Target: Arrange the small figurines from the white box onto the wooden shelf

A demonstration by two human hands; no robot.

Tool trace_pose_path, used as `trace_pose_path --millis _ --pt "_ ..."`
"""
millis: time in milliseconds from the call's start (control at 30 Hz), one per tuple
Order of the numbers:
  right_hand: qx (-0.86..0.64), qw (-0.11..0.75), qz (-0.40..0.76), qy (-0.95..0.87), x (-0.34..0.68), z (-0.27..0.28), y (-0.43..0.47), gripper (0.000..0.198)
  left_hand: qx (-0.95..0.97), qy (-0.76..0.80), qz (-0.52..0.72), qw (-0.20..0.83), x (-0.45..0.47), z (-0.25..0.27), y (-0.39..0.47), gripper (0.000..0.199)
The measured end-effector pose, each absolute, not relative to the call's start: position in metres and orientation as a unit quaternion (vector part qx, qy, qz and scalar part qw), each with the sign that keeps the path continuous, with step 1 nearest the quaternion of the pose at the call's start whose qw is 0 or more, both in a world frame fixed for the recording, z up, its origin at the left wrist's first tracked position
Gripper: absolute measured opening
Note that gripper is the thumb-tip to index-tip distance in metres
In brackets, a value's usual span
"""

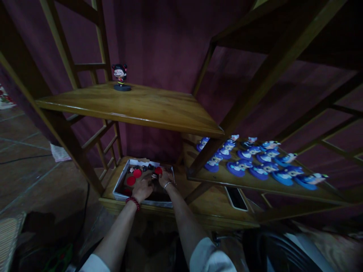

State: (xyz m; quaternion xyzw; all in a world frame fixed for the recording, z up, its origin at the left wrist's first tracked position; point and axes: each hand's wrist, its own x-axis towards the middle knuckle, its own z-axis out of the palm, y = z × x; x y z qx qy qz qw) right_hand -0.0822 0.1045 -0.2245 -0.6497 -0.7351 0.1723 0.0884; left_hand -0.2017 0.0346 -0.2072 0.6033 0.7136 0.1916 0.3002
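Both hands reach into a shallow white-rimmed box on the low wooden ledge. A small dark-haired figurine with a red round base lies tilted between them. My right hand, with a silvery bracelet, has its fingers closed at the base. My left hand, wearing a red bead bracelet, has bent fingers closed near the figurine's head; their tips are hard to make out. More dark-haired figurines lie at the box's back, and red discs show at its left.
A shelf board overhangs the box, with one figurine standing on it. Several blue-purple figurines stand in rows on the right shelf. A phone lies on the ledge. Slanting wooden posts frame the space.
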Motion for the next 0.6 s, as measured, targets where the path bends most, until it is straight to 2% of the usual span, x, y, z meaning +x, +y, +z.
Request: trace_pose_path --millis 367,600 --pt "-0.638 0.034 0.204 -0.742 -0.0827 -0.2228 0.1132 0.038 0.594 0.716 0.172 0.324 -0.2057 -0.2098 0.0365 0.025" --pt "-0.605 0.029 0.209 -0.768 -0.0839 -0.2249 0.1134 0.039 0.601 0.712 0.168 0.322 -0.2024 -0.2087 0.0358 0.025"
